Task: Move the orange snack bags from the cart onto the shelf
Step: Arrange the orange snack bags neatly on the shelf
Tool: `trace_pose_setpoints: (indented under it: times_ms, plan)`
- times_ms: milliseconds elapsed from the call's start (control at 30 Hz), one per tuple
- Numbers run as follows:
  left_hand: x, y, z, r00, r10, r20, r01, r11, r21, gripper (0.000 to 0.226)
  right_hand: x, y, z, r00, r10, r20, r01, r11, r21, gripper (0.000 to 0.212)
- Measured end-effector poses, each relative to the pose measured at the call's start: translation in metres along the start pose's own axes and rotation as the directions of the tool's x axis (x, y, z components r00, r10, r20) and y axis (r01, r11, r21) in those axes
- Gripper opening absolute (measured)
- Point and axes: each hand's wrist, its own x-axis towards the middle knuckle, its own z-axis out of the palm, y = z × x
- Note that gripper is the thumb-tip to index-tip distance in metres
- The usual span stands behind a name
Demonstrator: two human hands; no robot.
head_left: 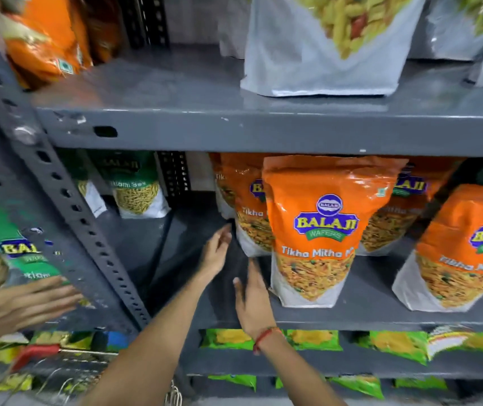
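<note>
A grey metal rack filled the view, its slotted upright slanting down the left side and three shelves showing. On the middle shelf the orange snack bags stood upright in rows facing outward, probably so the labels could be read: the front bag stood near the shelf's front edge, a second just behind it to the left, others further back, and another toward the right edge. Left of them the shelf lay bare back to the rear wall, the likeliest room for more bags. Green bags stood at the back left corner, grey pouches on the shelf above. The cart showed only as wire and a red handle at the lower left, too blurred to tell what it held. The left hand reached in with fingers spread, grasping nothing, close beside the second bag's lower edge. The right hand was also loose and empty, its fingers just beside the front bag's base, seemingly squaring the row. A third hand showed at the left edge, flat and blurred.
</note>
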Motion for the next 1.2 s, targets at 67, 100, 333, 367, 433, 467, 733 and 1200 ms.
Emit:
trace_pose_setpoints:
  times_ms: [67, 100, 333, 367, 433, 467, 733, 1200]
  plan:
    - [0.007, 0.000, 0.006, 0.999, 0.009, 0.045, -0.007, 0.999, -0.041, 0.028, 0.007, 0.002, 0.004, 0.998, 0.023, -0.055, -0.023, 1.000, -0.002, 0.056]
    - [0.010, 0.000, 0.008, 0.999, 0.004, 0.050, -0.001, 0.998, -0.063, 0.023, 0.009, 0.003, 0.005, 0.997, 0.030, -0.075, -0.030, 1.000, 0.002, 0.057]
    - [0.016, -0.009, 0.002, 0.998, -0.009, 0.064, 0.013, 0.998, -0.060, 0.009, 0.015, 0.001, 0.010, 0.995, 0.036, -0.094, -0.032, 0.999, 0.040, 0.056]
    - [0.016, -0.012, -0.001, 0.999, -0.013, 0.048, 0.015, 0.999, -0.051, 0.012, 0.014, 0.001, 0.010, 0.996, 0.030, -0.083, -0.028, 0.999, 0.036, 0.055]
    - [0.016, -0.020, -0.010, 1.000, -0.016, 0.005, 0.016, 0.999, -0.028, 0.016, 0.013, 0.001, 0.013, 0.998, 0.019, -0.060, -0.019, 1.000, 0.010, 0.054]
    - [0.015, -0.023, -0.015, 1.000, -0.008, -0.009, 0.008, 1.000, -0.020, 0.017, 0.012, 0.001, 0.015, 0.999, 0.012, -0.049, -0.012, 1.000, -0.007, 0.053]
    - [0.006, -0.019, -0.029, 0.998, -0.046, -0.035, 0.044, 0.997, -0.058, 0.019, 0.006, -0.006, 0.015, 1.000, -0.001, -0.023, 0.001, 1.000, -0.011, 0.052]
    - [-0.085, 0.016, 0.048, 0.899, 0.060, 0.435, 0.035, 0.978, -0.207, 0.083, -0.033, 0.043, -0.123, 0.869, 0.218, -0.445, -0.054, 0.935, 0.351, 0.055]
